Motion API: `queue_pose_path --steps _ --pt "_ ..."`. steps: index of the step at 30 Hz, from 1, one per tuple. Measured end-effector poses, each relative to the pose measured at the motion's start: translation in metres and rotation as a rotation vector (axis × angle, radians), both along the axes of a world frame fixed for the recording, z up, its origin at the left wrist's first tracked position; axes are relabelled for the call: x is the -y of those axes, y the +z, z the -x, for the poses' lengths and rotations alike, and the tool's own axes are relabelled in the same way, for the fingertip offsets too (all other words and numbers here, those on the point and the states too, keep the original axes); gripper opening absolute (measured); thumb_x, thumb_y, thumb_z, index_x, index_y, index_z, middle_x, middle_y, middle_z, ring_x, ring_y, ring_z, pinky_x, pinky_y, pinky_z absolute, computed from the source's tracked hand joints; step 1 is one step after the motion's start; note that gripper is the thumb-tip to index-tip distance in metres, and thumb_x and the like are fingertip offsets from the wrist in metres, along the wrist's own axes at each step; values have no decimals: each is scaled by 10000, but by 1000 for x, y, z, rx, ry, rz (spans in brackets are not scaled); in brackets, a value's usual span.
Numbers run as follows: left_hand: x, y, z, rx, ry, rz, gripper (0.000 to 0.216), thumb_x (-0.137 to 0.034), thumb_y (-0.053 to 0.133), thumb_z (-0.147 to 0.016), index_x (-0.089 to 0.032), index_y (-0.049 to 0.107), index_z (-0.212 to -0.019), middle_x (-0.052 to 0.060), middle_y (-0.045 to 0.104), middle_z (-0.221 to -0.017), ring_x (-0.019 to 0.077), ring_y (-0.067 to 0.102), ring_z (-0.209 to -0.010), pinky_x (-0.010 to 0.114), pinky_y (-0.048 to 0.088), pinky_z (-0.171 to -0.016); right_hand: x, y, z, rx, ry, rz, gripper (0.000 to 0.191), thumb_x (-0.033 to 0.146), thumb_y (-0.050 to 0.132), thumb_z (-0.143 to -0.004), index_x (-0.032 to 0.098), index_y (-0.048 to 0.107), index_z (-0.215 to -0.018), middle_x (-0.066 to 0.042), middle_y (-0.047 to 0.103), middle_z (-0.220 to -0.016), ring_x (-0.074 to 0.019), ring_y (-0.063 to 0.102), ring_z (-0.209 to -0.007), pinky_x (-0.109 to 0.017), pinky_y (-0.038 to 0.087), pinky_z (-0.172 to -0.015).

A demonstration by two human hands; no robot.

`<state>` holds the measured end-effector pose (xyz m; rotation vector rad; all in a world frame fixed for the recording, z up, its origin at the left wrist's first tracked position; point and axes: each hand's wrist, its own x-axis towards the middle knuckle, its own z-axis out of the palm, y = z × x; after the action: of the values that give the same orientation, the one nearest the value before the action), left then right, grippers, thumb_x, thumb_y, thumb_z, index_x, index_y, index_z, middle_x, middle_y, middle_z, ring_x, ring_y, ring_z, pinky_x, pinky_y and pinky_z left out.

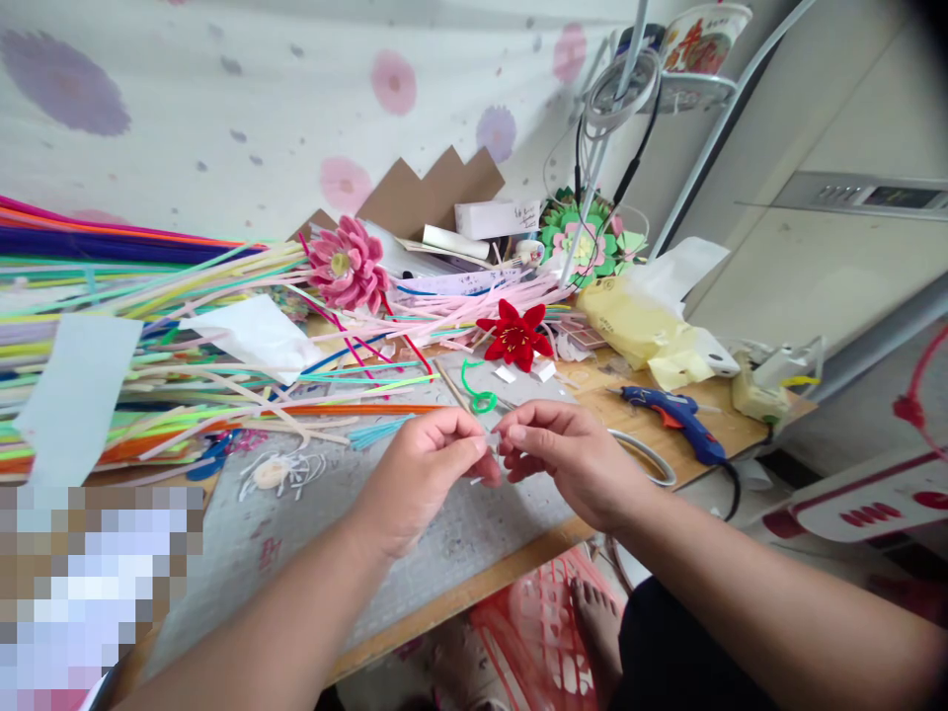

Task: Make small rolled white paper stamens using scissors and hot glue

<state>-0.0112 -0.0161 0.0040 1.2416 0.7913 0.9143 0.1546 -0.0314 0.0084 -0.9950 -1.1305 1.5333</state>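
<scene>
Over the grey cutting mat [444, 563], my left hand [422, 479] and my right hand [574, 459] meet fingertip to fingertip. Both are closed in a pinch on a thin white strand [493, 440], mostly hidden by the fingers; its exact kind is too small to tell. Just behind the hands lies a coil of green pipe cleaner [484, 401]. To the left on the mat rests a small bundle of curled white strands [276, 474]. Short blue sticks [379, 432] lie near my left hand. A red fuzzy flower [514, 336] sits beyond.
Many coloured pipe cleaners [170, 375] cover the table's left side. A pink flower [348, 265] and a green one [582, 237] stand at the back. A blue glue gun [685, 420], a tape roll [652, 456] and a yellow package [637, 321] lie right. Below hangs a red plastic basket [518, 622].
</scene>
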Motion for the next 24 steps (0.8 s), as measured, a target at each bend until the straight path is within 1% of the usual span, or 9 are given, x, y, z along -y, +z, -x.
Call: queue_pose_path --steps 5,8,12,14,17,19,22,24 --pt "2 2 0 -84 -16 -47 109 -177 548 -774 -168 566 -667 -10 646 -592 130 596 -595 274 452 -643 -2 2 -1 89 -8 -52 296 409 782 -643 153 635 -676 23 595 -598 -92 526 -533 -238 418 -535" --pt "2 3 0 -129 -29 -79 118 -179 537 -783 -171 560 -667 -12 644 -593 122 586 -598 262 434 -642 -3 2 0 138 -16 -78 285 391 782 -642 148 632 -658 32 570 -557 -82 494 -509 -236 394 -531" --pt "2 4 1 -193 -49 -141 148 -180 532 -795 -179 544 -648 -11 649 -603 122 571 -613 259 417 -648 -3 3 2 154 -51 -60 264 350 794 -612 145 627 -603 27 573 -540 -85 502 -516 -234 408 -541" --pt "2 4 2 -218 -57 -166 152 -186 535 -801 -180 549 -650 -10 649 -612 125 564 -618 261 411 -647 -4 3 2 133 -50 -43 263 359 781 -620 144 632 -593 20 582 -535 -86 512 -509 -235 420 -542" --pt "2 4 3 -274 -68 -213 157 -202 542 -810 -176 576 -659 1 658 -634 128 541 -611 267 397 -631 -4 3 -2 86 -9 6 282 405 720 -681 138 656 -615 -1 602 -526 -94 540 -486 -236 425 -523" --pt "3 5 3 -275 -82 -228 161 -208 548 -815 -176 587 -662 9 663 -650 137 550 -629 276 406 -648 -4 1 -6 47 34 49 311 431 671 -730 132 671 -644 -15 617 -533 -105 568 -488 -237 434 -517" --pt "2 5 3 -198 -116 -200 161 -215 555 -823 -176 588 -670 15 661 -658 152 585 -671 293 436 -701 -4 0 -11 -7 103 94 317 419 635 -774 122 677 -674 -29 634 -558 -108 590 -511 -232 455 -528" --pt "2 4 3 -139 -138 -176 162 -225 559 -831 -175 590 -681 17 659 -660 156 598 -684 301 448 -718 -3 -1 -13 -38 141 112 281 387 649 -773 118 680 -695 -31 646 -579 -108 597 -521 -228 465 -532"
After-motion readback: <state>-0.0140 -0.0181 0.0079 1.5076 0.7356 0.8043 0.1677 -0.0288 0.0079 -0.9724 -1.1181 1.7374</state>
